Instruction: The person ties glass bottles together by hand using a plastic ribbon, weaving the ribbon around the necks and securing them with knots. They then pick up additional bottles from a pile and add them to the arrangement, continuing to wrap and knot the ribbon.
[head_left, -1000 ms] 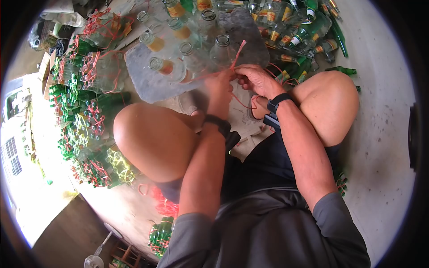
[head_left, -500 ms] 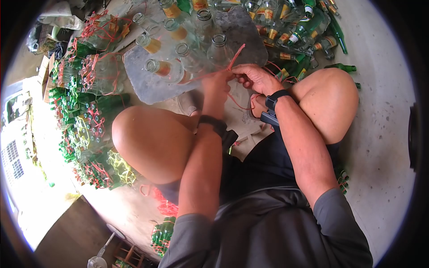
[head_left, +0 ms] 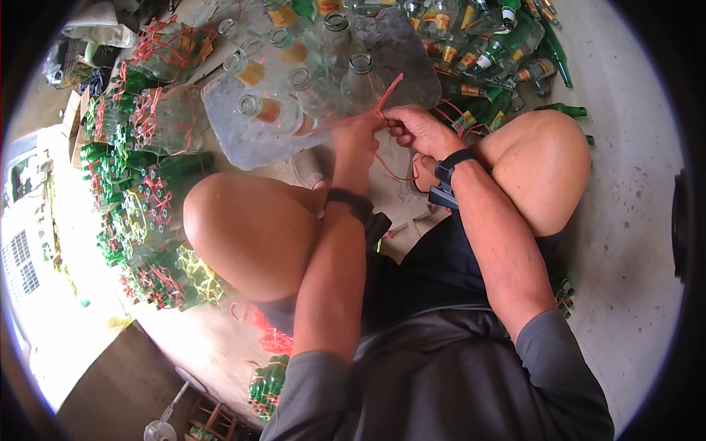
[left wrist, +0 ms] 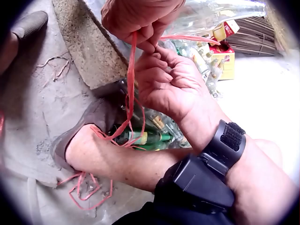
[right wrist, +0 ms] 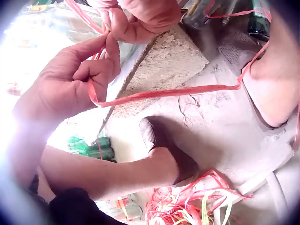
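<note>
A red plastic strip (head_left: 392,91) runs along the near side of several upright clear bottles (head_left: 360,77) on a grey slab (head_left: 243,140). In the head view my left hand (head_left: 356,143) pinches it beside the nearest bottles; the left wrist view shows this hand (left wrist: 140,18) at the top, a length hanging below. My right hand (head_left: 421,131) meets it, thumb and fingertips pinching the strip at the same spot. The right wrist view has my left hand (right wrist: 70,79) with a strand between curled fingers, and my right hand (right wrist: 145,16) above. Fingers partly hide the crossing.
Loose green and clear bottles (head_left: 507,55) lie in a pile beyond the slab at right. Tied bundles of bottles (head_left: 169,121) stand along the left. My knees (head_left: 246,235) flank both arms. Red strip pieces (right wrist: 187,201) lie on the floor near my feet.
Both hands have shifted slightly left in the head view along with the bottles and slab. Their grip on the strip looks the same.
</note>
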### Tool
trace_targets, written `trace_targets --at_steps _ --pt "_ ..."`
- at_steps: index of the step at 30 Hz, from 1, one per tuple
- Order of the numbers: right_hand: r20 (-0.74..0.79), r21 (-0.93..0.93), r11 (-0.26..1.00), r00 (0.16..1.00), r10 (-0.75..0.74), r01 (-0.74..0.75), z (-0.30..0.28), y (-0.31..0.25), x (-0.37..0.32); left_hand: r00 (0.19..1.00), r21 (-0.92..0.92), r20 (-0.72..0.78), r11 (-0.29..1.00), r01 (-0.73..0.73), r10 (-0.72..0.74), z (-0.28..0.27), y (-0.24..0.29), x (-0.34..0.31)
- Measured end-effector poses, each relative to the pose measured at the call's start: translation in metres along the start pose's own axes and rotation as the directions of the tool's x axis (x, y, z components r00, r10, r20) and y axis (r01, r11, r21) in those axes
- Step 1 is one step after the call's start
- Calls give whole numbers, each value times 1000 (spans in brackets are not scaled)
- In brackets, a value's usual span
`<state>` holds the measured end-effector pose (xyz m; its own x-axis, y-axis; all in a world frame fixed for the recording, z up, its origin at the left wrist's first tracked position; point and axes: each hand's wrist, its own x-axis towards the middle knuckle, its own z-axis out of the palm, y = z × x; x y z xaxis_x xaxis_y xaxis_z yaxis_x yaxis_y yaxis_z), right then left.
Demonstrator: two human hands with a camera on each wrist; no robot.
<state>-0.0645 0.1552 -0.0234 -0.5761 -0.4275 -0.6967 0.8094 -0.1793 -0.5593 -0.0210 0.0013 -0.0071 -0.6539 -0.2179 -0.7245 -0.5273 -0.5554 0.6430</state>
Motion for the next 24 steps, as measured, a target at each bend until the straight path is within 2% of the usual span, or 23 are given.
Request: trace_targets --at_steps 2,7,12,20,23,24 --pt "31 -11 999 999 -33 33 -3 3 2 1000 4 -24 1000 -6 7 1 -1 -2" --pt "62 -33 999 998 -2 4 -3 -4 1 995 -7 39 996 -89 89 -3 -2 -4" --pt "92 -59 998 996 -5 10 -3 -5 3 991 15 21 991 -131 131 -2 -4 -3" --pt "26 -206 976 997 -71 75 2 -6 4 988 68 19 985 -156 155 -1 -4 -2" --pt "-3 -208 975 997 -81 79 6 -7 1 977 66 67 976 -209 205 -3 -5 -3" --pt "-4 -208 975 997 -81 78 7 -5 0 985 82 14 982 -171 171 1 -3 -4"
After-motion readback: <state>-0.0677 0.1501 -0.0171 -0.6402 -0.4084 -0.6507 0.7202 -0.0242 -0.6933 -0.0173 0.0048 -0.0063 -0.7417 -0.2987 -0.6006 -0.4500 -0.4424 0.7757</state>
